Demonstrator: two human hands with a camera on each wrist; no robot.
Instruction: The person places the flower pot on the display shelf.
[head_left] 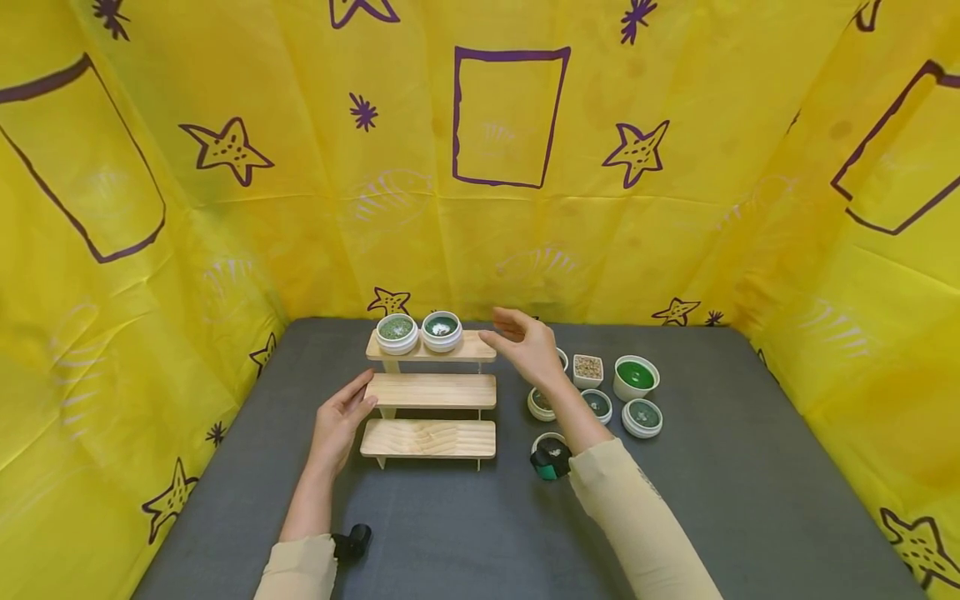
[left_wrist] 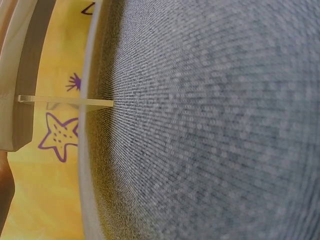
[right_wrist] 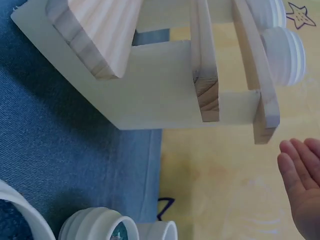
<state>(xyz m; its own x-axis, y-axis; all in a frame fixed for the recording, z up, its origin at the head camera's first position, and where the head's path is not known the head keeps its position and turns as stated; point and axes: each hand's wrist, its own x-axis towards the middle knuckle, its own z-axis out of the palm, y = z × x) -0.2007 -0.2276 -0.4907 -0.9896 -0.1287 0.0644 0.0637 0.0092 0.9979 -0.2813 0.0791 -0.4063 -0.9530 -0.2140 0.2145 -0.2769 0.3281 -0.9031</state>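
Note:
A three-tier wooden display stand (head_left: 431,390) stands on the grey tabletop. On its top tier are two small round white pots, one with speckled green contents (head_left: 397,332) and one with dark green and white contents (head_left: 442,330). My left hand (head_left: 337,427) holds the left end of the middle tier, thumb at the front corner and fingers at the back corner. Beside the right end of the top tier, my right hand (head_left: 534,348) hovers with nothing in it. Its fingers (right_wrist: 300,167) look extended and apart from the wood in the right wrist view.
Right of the stand sit several white pots, among them a larger cup with bright green contents (head_left: 636,377), a square dish of beige bits (head_left: 588,370) and a pot with green contents (head_left: 642,417). My right forearm covers some. Yellow patterned cloth (head_left: 510,242) walls the table.

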